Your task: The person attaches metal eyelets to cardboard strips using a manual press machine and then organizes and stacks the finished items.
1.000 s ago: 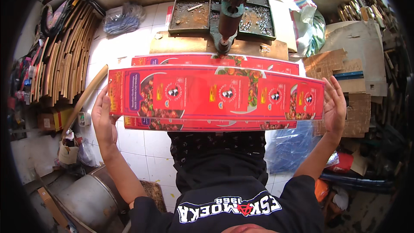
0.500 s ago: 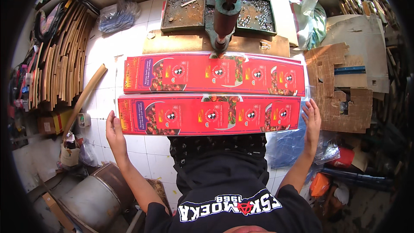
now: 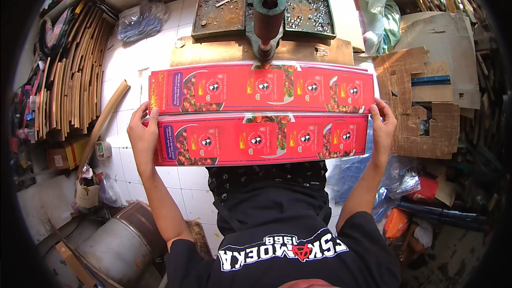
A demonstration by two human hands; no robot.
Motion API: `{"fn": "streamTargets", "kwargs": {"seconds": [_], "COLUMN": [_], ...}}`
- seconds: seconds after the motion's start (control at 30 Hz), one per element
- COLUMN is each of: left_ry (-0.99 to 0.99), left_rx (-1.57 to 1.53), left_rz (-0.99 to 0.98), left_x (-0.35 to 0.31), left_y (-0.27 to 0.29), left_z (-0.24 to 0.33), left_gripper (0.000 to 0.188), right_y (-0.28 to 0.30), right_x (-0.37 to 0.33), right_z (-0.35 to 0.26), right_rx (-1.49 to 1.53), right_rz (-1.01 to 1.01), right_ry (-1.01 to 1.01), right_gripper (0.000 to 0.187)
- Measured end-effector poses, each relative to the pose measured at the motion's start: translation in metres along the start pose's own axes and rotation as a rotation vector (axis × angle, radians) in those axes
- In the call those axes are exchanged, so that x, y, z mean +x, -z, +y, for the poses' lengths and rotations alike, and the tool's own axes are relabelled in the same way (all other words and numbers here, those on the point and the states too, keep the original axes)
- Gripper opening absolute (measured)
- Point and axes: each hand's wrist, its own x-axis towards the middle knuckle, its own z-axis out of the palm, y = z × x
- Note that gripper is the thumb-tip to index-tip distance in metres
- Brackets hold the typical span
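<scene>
Red printed carton sheet (image 3: 261,140), gripped at both ends by left hand (image 3: 143,136) and right hand (image 3: 383,130), lies at six o'clock of a second sheet (image 3: 261,88) under the rusty press (image 3: 268,13), seemingly unpunched.

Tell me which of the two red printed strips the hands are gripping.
The nearer long red printed cardboard strip, closest to the person's body: left hand and right hand clasp its ends. The farther strip lies beneath the press.

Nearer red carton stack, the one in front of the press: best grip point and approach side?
Grip the nearer red carton stack at its two short ends, coming in from left and right at once. It is a long, flat, thin bundle lying crosswise, so a mid-span pinch would probably let it sag or fan. The left hand and right hand clamp exactly there, apart from the farther stack.
</scene>
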Motion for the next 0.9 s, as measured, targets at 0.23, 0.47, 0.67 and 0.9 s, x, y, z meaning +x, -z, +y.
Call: {"fn": "streamTargets", "kwargs": {"seconds": [0.23,0.47,0.67,0.9], "left_ry": [0.018,-0.017,0.072,0.138], "left_rx": [0.051,0.088,0.060,0.118], "left_rz": [0.006,0.009,-0.012,-0.158], "left_x": [-0.002,0.002,0.002,0.010], "left_y": [0.001,-0.001,0.001,0.010], "left_z": [0.007,0.001,0.013,-0.005], "left_gripper": [0.037,0.038,0.048,0.060], "right_y": [-0.009,-0.014,-0.013,-0.010], "right_x": [0.011,0.013,0.013,-0.015], "right_z": [0.005,0.006,0.015,-0.001], "right_rx": [-0.005,-0.086,-0.027,-0.072], "right_rz": [0.022,0.055,-0.014,-0.141], "right_ry": [-0.007,-0.029,-0.076,-0.058], "right_gripper": [0.028,0.027,0.037,0.054]}}
